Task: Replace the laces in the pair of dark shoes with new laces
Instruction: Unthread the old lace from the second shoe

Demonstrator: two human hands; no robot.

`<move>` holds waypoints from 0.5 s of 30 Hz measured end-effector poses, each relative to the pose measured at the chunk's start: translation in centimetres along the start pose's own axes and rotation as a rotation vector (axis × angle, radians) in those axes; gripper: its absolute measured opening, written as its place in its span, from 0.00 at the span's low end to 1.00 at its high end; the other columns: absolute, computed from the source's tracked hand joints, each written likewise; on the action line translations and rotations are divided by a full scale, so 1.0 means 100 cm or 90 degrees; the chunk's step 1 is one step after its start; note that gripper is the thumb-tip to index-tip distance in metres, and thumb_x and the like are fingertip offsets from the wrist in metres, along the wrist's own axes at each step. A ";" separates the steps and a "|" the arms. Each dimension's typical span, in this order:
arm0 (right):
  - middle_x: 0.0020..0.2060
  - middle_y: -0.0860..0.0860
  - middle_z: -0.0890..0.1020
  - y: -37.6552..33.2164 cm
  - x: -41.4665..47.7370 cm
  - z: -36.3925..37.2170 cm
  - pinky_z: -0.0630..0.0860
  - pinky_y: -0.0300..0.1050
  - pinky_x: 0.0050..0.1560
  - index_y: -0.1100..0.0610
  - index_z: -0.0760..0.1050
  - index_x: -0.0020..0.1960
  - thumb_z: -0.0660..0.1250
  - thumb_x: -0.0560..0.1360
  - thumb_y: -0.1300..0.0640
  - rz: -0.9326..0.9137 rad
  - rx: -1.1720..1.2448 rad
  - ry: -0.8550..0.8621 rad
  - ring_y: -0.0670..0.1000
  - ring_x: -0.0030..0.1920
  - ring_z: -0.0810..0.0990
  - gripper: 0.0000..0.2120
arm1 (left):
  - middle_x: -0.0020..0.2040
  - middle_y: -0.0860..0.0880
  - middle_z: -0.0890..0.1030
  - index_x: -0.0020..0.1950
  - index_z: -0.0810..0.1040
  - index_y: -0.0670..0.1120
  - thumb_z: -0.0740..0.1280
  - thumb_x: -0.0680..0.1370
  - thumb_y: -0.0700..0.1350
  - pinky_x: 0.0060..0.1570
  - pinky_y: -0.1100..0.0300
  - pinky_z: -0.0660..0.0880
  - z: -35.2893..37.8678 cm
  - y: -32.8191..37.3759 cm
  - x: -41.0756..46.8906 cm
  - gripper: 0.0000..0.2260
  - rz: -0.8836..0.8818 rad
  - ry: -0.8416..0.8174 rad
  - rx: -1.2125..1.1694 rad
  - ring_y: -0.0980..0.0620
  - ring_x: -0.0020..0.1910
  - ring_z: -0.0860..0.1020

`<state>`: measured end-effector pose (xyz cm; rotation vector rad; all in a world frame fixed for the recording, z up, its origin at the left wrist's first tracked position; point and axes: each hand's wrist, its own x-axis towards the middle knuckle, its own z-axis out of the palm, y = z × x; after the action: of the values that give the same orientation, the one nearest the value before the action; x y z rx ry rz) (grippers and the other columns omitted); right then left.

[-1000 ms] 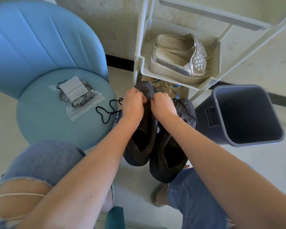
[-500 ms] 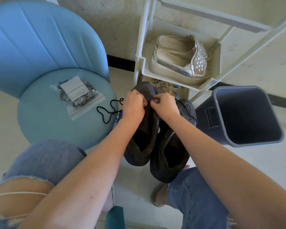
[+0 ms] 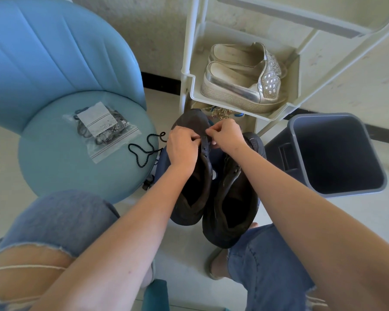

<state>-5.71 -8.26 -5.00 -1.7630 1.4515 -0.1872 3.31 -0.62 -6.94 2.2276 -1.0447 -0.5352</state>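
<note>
Dark shoe (image 3: 200, 176) pinched at eyelets by left hand (image 3: 182, 149) and right hand (image 3: 227, 135), fingers curled, second shoe (image 3: 234, 198) touching alongside, loose lace (image 3: 147, 143) laid on blue chair (image 3: 54, 164) near bagged laces (image 3: 103, 129).

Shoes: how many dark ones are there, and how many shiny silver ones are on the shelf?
dark shoes: 2, one beside the other
silver shoes: 2, one in front of the other
Total: 4 shoes

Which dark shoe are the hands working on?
The dark shoe nearer the blue chair: left hand and right hand pinch at its front eyelets. The other shoe, by the bin, isn't held.
</note>
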 end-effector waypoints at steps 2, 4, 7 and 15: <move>0.38 0.54 0.81 -0.004 0.001 0.001 0.77 0.44 0.46 0.65 0.80 0.47 0.63 0.78 0.63 -0.040 -0.089 -0.007 0.51 0.40 0.79 0.08 | 0.47 0.46 0.83 0.43 0.85 0.42 0.69 0.75 0.39 0.46 0.55 0.76 0.001 0.001 -0.002 0.05 -0.006 0.017 -0.019 0.50 0.49 0.79; 0.46 0.57 0.81 -0.010 0.002 0.002 0.75 0.47 0.48 0.65 0.78 0.46 0.62 0.76 0.68 -0.093 -0.200 -0.019 0.55 0.47 0.80 0.06 | 0.51 0.47 0.82 0.46 0.85 0.42 0.68 0.75 0.39 0.50 0.58 0.75 0.002 -0.001 -0.003 0.06 -0.007 0.015 -0.033 0.50 0.53 0.78; 0.51 0.58 0.79 -0.016 0.002 0.002 0.75 0.49 0.51 0.62 0.77 0.50 0.61 0.76 0.68 -0.148 -0.309 -0.027 0.58 0.52 0.79 0.07 | 0.52 0.48 0.82 0.47 0.85 0.41 0.68 0.75 0.37 0.49 0.66 0.70 0.002 -0.001 -0.004 0.06 -0.004 0.018 -0.061 0.51 0.54 0.78; 0.51 0.57 0.82 -0.013 0.001 0.001 0.77 0.55 0.57 0.59 0.81 0.51 0.66 0.76 0.60 -0.036 -0.169 -0.001 0.57 0.53 0.80 0.07 | 0.54 0.47 0.82 0.50 0.85 0.43 0.68 0.75 0.37 0.47 0.65 0.71 0.001 -0.001 -0.003 0.07 0.024 0.005 -0.022 0.51 0.53 0.78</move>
<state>-4.62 -8.28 -4.23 -2.0181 1.4794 -0.0216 3.08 -0.37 -7.03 2.1748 -1.0634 -0.5245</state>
